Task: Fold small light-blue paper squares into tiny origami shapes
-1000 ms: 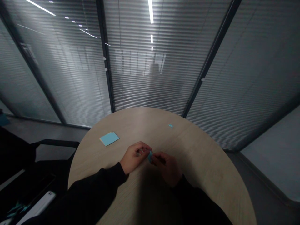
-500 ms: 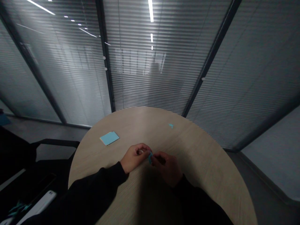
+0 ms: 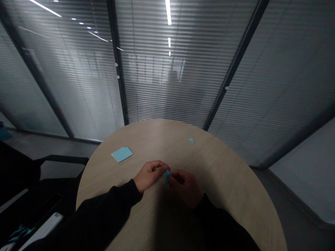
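Between my two hands, a little above the wooden table [image 3: 146, 134], is a small piece of blue paper [image 3: 166, 177]. My left hand [image 3: 150, 175] pinches its upper edge between thumb and fingers. From the other side my right hand [image 3: 186, 188] grips the same piece with thumb and forefinger; its other fingers are curled and in shadow. Part of the paper is covered by the fingertips, so its exact folds are hard to make out. A stack of light blue sheets [image 3: 122, 154] lies to the left, beyond my left hand. Small blue scraps [image 3: 191, 140] rest farther back, to the right.
A black chair [image 3: 62, 158] stands left of the round table. On the dark surface at lower left lie a white object [image 3: 45, 230] and some teal material [image 3: 19, 233]. Glass panels with blinds [image 3: 167, 90] rise just behind the table's far edge.
The blue paper has turned slightly between my fingers and shows a flatter, wider face. My left fingers have straightened and closed together a bit; my right hand is almost unmoved.
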The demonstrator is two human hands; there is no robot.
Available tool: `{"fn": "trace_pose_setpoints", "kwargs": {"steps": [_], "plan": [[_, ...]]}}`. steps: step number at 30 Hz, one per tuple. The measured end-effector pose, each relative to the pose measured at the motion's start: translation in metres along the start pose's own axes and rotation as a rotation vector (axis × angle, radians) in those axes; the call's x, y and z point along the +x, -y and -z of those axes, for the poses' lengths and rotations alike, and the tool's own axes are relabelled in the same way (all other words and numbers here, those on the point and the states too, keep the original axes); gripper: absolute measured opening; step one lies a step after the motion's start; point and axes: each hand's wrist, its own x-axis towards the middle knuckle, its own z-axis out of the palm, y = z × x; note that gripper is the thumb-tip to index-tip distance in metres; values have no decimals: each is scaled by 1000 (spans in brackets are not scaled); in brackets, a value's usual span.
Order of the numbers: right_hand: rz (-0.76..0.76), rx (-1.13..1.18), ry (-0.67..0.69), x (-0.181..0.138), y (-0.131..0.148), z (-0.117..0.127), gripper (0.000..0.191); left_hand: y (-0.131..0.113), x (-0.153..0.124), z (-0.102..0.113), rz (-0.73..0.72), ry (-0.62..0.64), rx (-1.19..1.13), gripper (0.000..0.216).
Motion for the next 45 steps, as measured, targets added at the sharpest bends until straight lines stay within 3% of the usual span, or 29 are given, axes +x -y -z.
{"fn": "trace_pose_setpoints", "kwargs": {"steps": [18,24,28,36,45], "plan": [[-23,91,30,2,-6,-2,29,2,-1,-9,26,-143,18,41],[-68,162,17,3,-11,-2,35,4,-1,-9,46,-62,-8,41],[-74,172,20,3,-9,-1,34,5,-2,-11,85,-79,-24,41],[-117,248,-18,4,-3,2,34,2,-2,-14,131,8,-223,48],[-175,362,-48,6,-4,1,34,7,-3,-17,168,-74,-303,43]]}}
